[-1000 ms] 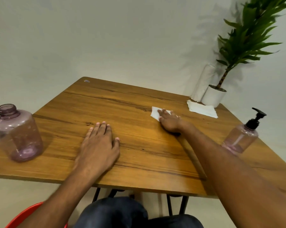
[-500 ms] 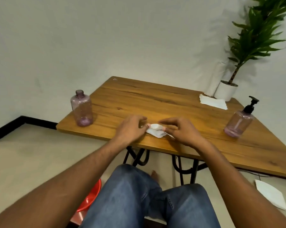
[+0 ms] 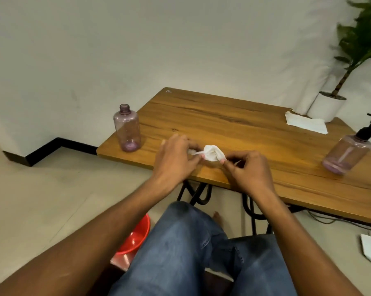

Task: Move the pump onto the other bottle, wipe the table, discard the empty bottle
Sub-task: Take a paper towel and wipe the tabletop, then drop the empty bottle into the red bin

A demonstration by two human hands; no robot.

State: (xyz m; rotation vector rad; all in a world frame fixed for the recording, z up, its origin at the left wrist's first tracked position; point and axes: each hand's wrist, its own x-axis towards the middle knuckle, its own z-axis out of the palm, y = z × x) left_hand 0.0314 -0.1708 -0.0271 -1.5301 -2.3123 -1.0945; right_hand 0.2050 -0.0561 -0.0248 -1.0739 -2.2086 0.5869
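Both hands at middle of frame, over near edge of wooden tabletop [image 3: 233,116]. Left hand [image 3: 176,160] fingers pinch left end of crumpled white tissue [image 3: 213,153]. Right hand [image 3: 249,168] fingers pinch its right end. Tissue bunched up between hands. Empty purple bottle [image 3: 127,128], no cap, stands upright at left tabletop corner. Purple bottle with black pump [image 3: 348,151] stands at right edge of frame. Flat white paper towel [image 3: 306,124] lies upper right, beside white plant pot [image 3: 327,107]. Red bucket [image 3: 134,237] on floor, lower middle.

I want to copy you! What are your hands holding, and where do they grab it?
A crumpled white tissue: left hand pinches its left end, right hand pinches its right edge.
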